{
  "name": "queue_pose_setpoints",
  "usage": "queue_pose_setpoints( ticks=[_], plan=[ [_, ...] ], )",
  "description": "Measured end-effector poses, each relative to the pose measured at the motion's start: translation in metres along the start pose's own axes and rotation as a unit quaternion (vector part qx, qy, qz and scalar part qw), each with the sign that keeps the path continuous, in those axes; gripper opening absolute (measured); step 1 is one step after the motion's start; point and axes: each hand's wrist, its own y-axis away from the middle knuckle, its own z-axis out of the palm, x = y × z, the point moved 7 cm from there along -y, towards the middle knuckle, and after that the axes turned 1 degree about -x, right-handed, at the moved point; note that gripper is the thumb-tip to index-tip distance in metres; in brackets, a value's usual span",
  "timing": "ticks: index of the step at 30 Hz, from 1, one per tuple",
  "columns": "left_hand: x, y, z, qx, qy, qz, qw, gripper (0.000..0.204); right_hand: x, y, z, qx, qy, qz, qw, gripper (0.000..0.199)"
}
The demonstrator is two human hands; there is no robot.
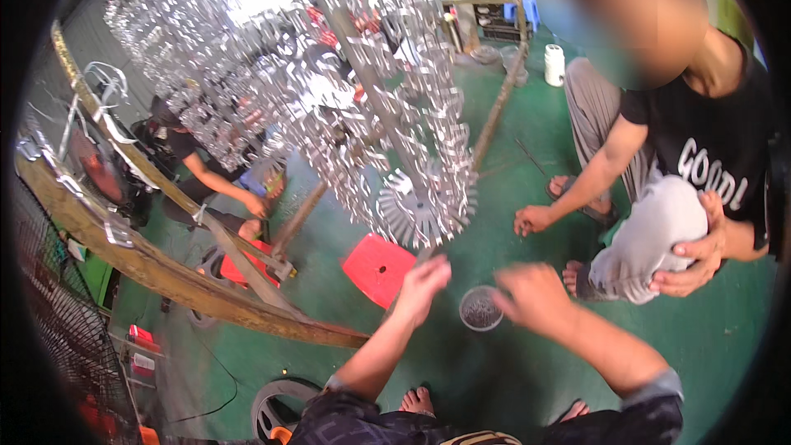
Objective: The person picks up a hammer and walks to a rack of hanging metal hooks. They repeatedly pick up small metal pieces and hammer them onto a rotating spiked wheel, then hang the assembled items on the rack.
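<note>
My left hand (pixel 421 287) is raised just below the lower end of a tall rack hung with shiny metal pieces (pixel 313 91). Its fingers are pressed together, and I cannot make out what they hold, if anything. At the foot of that rack is a round, slotted metal disc (pixel 420 208). My right hand (pixel 537 297), smeared by motion, is at the right rim of a small round bowl (pixel 481 328). Small dark grey parts (pixel 480 310) lie in the bowl, too fine to name. Whether the right fingers grip anything does not show.
A red plastic stool (pixel 369 270) stands left of my left hand. A person in a black shirt (pixel 717 132) crouches at the right; another person (pixel 198 166) works at the left. A curved rusty frame (pixel 185 268) crosses the left side. A wheel (pixel 276 408) lies at lower left.
</note>
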Motion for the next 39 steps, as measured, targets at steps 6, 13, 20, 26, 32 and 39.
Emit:
queue_pose_setpoints(
  ticks=[6,13,20,26,32,39],
  plan=[
    [0.101,0.196,0.046,-0.186,-0.519,0.121,0.825,0.033,-0.005,0.166,-0.058,-0.261,-0.157,-0.059,0.951,0.022],
    [0.109,0.200,0.070,-0.062,-0.640,-0.072,0.763,0.030,0.073,0.084,-0.065,-0.160,-0.054,0.018,0.986,0.018],
    [0.109,0.219,0.076,-0.117,-0.607,-0.290,0.731,0.053,0.103,0.093,0.011,-0.083,0.042,0.175,0.980,0.015],
    [0.132,0.317,0.112,-0.093,-0.619,-0.159,0.764,0.058,0.023,0.304,0.093,-0.022,0.125,0.284,0.950,0.013],
    [0.208,0.427,0.144,0.029,-0.429,-0.300,0.851,0.055,-0.016,0.384,0.033,-0.212,0.112,0.389,0.890,0.026],
    [0.224,0.565,0.158,0.173,-0.346,-0.338,0.858,0.052,-0.028,0.247,-0.159,-0.425,-0.030,0.191,0.884,0.025]
  ],
)
